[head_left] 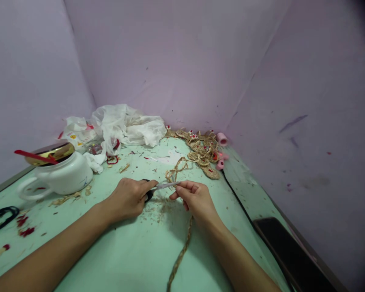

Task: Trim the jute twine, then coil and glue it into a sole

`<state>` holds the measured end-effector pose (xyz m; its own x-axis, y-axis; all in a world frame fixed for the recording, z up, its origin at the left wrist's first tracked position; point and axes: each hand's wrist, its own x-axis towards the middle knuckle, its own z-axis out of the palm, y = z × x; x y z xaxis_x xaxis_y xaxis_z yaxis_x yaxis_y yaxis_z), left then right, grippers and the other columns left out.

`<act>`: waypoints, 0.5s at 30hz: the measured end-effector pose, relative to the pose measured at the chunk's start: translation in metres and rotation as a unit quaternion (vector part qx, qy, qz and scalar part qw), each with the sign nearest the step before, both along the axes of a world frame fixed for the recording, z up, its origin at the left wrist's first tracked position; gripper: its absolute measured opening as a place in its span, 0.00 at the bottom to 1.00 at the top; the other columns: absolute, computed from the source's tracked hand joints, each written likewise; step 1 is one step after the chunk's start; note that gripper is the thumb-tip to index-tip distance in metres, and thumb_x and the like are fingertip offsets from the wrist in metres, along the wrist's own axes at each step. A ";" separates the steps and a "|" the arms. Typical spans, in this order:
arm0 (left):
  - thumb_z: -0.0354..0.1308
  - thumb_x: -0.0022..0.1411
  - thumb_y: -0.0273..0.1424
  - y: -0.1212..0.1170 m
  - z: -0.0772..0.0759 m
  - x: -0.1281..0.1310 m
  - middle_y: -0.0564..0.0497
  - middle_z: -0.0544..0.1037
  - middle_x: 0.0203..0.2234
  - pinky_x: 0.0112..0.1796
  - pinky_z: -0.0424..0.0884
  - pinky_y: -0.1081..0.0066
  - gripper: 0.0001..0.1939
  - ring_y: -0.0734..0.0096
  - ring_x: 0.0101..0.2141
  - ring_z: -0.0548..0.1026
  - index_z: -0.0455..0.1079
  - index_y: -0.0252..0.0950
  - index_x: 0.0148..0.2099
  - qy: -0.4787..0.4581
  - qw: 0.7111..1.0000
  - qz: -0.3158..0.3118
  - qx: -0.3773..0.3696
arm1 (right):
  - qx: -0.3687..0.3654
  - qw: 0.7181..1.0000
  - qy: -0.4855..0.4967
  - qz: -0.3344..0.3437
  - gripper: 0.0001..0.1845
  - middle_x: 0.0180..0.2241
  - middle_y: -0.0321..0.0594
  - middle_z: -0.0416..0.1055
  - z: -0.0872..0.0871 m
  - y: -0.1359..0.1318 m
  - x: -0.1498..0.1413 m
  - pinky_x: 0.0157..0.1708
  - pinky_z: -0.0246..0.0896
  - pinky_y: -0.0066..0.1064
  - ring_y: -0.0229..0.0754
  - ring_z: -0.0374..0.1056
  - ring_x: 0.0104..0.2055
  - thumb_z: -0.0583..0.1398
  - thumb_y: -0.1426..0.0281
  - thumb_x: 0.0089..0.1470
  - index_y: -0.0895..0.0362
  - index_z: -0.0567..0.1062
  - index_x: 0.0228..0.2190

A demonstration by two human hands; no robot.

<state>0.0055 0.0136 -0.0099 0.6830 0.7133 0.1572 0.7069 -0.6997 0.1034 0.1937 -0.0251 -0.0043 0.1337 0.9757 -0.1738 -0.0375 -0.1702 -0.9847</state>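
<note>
My left hand (133, 197) is closed round the black handles of a pair of scissors (164, 185). The blades point right and reach the fingertips of my right hand (194, 198). That hand pinches a braided straw cord (182, 255), whose tail hangs below the palm and runs toward the near edge. Behind the fingers, another loop of cord (179, 167) curls on the table, leading toward a pile of braided straw pieces (202, 152) with small red and white bits. Fingers hide the exact spot where blades and cord meet.
A white mug (63, 174) with a gold lid and red stick stands left. White plastic bags (127, 123) are heaped behind. A pink glue gun (220, 160), its black cable, a pink roll (222, 139) and a dark phone (292, 251) lie right. Straw scraps litter the green table (121, 259).
</note>
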 end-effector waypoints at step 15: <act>0.60 0.47 0.30 0.000 0.003 0.020 0.48 0.75 0.26 0.15 0.51 0.82 0.18 0.83 0.17 0.65 0.65 0.33 0.43 -0.579 0.598 0.177 -0.525 | -0.075 0.977 0.163 0.113 0.09 0.25 0.38 0.74 -0.002 -0.010 -0.008 0.18 0.55 0.22 0.30 0.62 0.19 0.63 0.73 0.34 0.61 0.72 0.25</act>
